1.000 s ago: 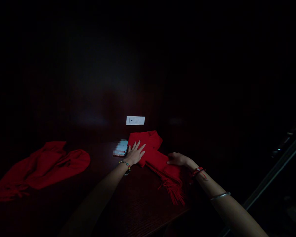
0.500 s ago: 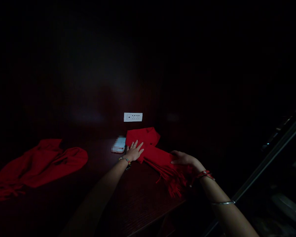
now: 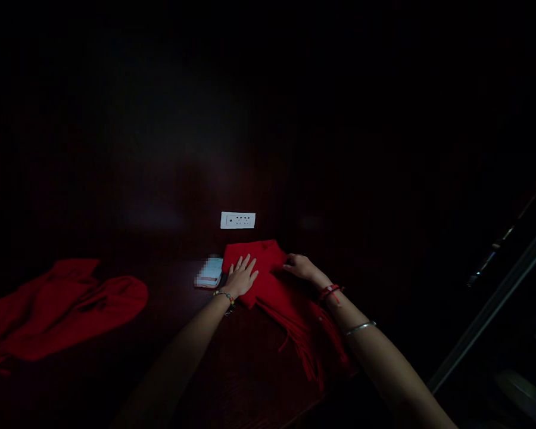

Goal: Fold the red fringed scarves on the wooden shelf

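A red fringed scarf lies partly folded on a dark wooden table, its tassels spreading toward the near right edge. Fingers spread, my left hand rests flat on the folded part. At the scarf's far right edge, my right hand is closed with bent fingertips on the cloth; its grip is partly hidden in shadow. Close beside my left hand lies a phone with a lit, partly blurred screen.
Another red scarf lies loosely bunched on the left of the table. A white power socket is on the dark wall behind. A metal rail slants along the right side.
My right hand has moved from the fringed end up and left to the scarf's far edge. My left hand stays flat on the cloth. The view has shifted slightly.
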`<action>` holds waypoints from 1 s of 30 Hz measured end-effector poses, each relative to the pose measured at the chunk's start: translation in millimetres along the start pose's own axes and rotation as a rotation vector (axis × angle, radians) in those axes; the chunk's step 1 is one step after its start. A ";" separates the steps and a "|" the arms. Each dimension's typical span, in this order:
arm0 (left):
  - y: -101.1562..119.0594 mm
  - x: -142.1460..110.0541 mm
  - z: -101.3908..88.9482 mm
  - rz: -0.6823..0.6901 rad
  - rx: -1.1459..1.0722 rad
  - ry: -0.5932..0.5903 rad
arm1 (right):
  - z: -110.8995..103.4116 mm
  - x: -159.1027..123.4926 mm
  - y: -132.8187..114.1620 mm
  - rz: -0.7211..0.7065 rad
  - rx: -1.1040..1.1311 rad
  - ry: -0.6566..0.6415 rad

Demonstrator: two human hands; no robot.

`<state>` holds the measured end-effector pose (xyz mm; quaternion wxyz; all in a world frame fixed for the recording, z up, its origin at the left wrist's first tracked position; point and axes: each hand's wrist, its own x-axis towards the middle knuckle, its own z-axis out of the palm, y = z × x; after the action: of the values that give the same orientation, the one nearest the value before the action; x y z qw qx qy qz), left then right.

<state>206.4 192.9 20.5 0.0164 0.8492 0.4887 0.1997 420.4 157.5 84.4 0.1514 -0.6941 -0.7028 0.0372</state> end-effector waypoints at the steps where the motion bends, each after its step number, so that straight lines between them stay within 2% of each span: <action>1: -0.8 0.5 2.8 -0.010 -0.003 -0.013 | 4.4 16.4 -2.4 0.031 0.037 0.027; 5: -4.1 -2.1 12.4 -0.011 0.004 0.007 | 31.9 71.2 -3.1 0.099 0.088 0.131; 9: -5.9 -3.9 11.5 -0.001 0.021 0.014 | 60.9 107.5 4.5 0.149 0.130 0.248; 13: -2.9 -2.5 1.5 0.026 0.031 0.010 | 73.7 135.3 10.9 0.190 0.137 0.260; 15: -0.2 -2.5 -2.1 0.017 0.025 -0.029 | 75.7 146.2 11.7 0.204 0.117 0.274; 19: 0.4 -3.6 -4.2 -0.012 -0.001 -0.117 | 87.3 155.1 10.0 0.206 0.029 0.308; 24: -15.5 3.6 -15.6 0.050 -0.106 -0.061 | 103.3 152.7 12.3 0.208 -0.041 0.323; 28: -25.6 6.9 -23.0 0.191 -0.194 -0.148 | 88.5 158.8 19.1 0.223 -0.034 0.298; 30: -27.2 4.1 -23.0 0.197 -0.215 -0.171 | 77.4 162.4 22.7 0.230 -0.041 0.290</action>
<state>177.6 206.7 36.9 0.1291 0.9002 0.3757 0.1784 423.3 330.8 30.9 0.2315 -0.7710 -0.5901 -0.0606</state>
